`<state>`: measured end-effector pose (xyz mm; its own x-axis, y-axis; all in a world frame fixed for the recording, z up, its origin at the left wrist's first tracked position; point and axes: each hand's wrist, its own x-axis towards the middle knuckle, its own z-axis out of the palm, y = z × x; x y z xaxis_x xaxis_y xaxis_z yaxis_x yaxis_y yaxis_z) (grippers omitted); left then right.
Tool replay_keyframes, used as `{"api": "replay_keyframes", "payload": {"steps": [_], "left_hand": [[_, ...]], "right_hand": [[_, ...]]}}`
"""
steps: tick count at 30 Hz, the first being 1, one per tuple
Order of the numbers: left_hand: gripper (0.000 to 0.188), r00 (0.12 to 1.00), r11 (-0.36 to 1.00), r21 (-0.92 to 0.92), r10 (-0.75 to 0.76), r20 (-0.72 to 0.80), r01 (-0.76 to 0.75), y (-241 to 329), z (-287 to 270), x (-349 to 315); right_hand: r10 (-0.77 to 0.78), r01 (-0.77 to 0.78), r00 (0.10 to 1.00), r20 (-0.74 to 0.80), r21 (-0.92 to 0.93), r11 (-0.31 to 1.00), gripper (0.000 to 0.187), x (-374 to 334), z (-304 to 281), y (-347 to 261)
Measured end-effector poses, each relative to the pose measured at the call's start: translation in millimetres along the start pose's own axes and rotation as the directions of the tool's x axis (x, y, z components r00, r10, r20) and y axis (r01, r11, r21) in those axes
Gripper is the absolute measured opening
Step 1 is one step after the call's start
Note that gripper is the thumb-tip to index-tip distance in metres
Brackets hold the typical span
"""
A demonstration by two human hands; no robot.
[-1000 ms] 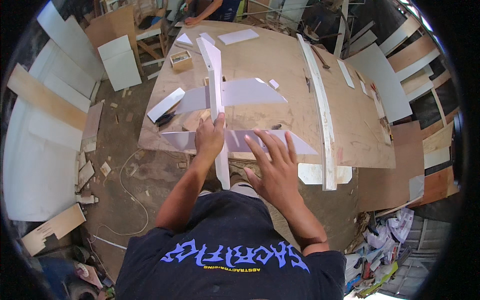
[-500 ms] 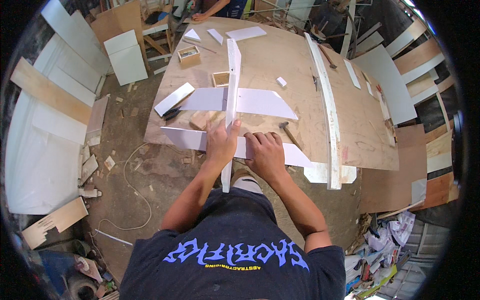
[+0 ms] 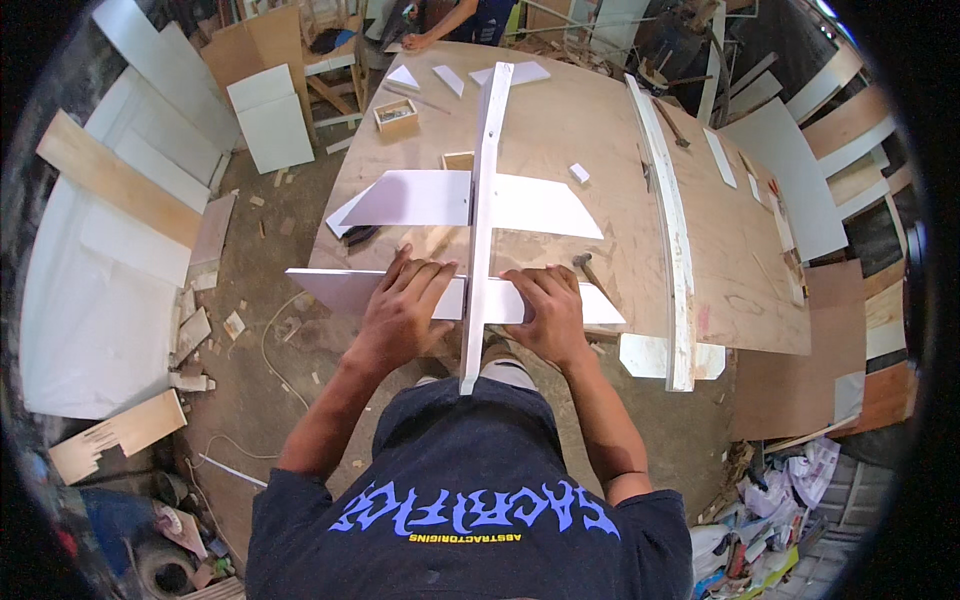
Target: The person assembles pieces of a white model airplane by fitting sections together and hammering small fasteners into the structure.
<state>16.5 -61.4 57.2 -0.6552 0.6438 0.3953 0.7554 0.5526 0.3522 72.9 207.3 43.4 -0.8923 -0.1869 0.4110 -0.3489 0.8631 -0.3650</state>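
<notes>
A long white wooden strip (image 3: 483, 210) runs away from my body, with two white boards crossing it. My left hand (image 3: 403, 308) wraps over the upper edge of the near crossboard (image 3: 325, 288), left of the strip. On the strip's other side, my right hand (image 3: 548, 308) holds the same board, fingers curled over its edge. The far crossboard (image 3: 545, 205), with angled ends, lies beyond my hands and over the plywood table (image 3: 610, 130). The strip's near end reaches my waist.
A hammer (image 3: 592, 268) lies right of the boards. Farther off are a small wooden box (image 3: 396, 114) and white offcuts (image 3: 448, 80). Another long white strip (image 3: 665, 230) spans the table's right part. A co-worker's hand (image 3: 417, 41) rests at the far edge. A cord (image 3: 272, 365) trails on the floor.
My left hand has gone from the long strip to the near crossboard on its left. The white assembly has turned slightly, its far end shifting right. My right hand stays on the near board.
</notes>
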Motion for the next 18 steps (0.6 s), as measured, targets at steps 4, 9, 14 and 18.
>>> {"api": "replay_keyframes", "payload": {"steps": [4, 9, 14, 18], "left_hand": [[0.076, 0.999, 0.998, 0.040, 0.041, -0.032, -0.040, 2.3, -3.9, 18.1], [0.069, 0.993, 0.996, 0.043, 0.081, -0.088, -0.077, 23.1, -7.8, 32.0], [0.060, 0.995, 0.998, -0.011, 0.066, -0.074, -0.067, 31.3, -0.3, 24.2], [0.061, 0.998, 0.998, -0.040, 0.056, -0.002, -0.056, 40.6, 1.9, 18.0]], "right_hand": [[-0.042, 0.042, 0.999, 0.006, -0.037, 0.998, 0.077, 15.4, -16.5, 4.7], [-0.024, 0.031, 0.999, 0.038, -0.204, 0.979, 0.069, 26.0, -38.8, -13.8], [-0.072, 0.079, 0.996, 0.051, -0.149, 0.986, 0.058, 16.8, -25.1, -9.4], [-0.140, 0.147, 0.989, 0.055, -0.151, 0.978, 0.046, 2.0, -7.0, -7.9]]}}
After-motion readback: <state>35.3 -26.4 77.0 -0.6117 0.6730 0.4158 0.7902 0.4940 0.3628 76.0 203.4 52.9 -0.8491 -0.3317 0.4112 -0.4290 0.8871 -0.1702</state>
